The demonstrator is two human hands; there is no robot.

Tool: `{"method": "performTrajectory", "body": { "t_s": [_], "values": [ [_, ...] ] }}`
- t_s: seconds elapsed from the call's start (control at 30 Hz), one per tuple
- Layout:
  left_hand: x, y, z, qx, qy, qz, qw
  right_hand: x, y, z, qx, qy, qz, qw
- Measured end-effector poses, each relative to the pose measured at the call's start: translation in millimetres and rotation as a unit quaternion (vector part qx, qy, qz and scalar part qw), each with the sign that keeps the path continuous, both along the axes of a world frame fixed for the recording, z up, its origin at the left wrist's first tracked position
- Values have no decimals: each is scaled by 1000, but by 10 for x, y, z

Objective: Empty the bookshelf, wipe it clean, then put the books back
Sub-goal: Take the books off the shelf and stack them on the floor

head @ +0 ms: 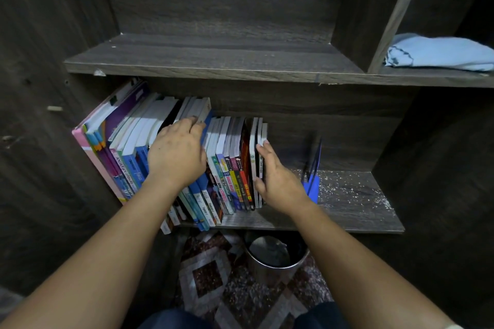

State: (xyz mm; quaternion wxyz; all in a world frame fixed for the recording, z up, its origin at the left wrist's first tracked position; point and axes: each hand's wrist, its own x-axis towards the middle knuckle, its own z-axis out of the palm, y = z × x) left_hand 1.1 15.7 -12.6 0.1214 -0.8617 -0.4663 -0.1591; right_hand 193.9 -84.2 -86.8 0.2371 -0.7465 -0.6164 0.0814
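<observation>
Bracketing the row of books (230,168), which is not yet lifted off the lower shelf (347,195).
At the row's taller left half the left hand (177,152) curls its fingers over the top edges, gripping them. The right hand (278,179) lies flat with straight fingers against the row's right end, likely to squeeze the stack together. A blue bookend (311,184) stands just right of the row, and a cloth (441,52) lies above and to its right.

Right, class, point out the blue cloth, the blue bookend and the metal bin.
blue cloth (441,52): head view, middle of the fabric.
blue bookend (311,189): head view, lower upright plate.
metal bin (278,266): head view, front rim.
</observation>
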Motion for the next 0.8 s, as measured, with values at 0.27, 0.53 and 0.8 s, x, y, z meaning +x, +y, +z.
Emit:
{"method": "performTrajectory", "body": {
  "t_s": [0.27,0.53,0.8],
  "values": [
    [7,8,-7,-3,1,4,1000,7,39,43,17,-39,-2,999],
    [9,19,-5,3,2,5,1000,208,163,227,30,-265,71,961],
    [-15,44,-28,6,0,0,1000,399,324,252,86,-356,130,922]
  ]
}}
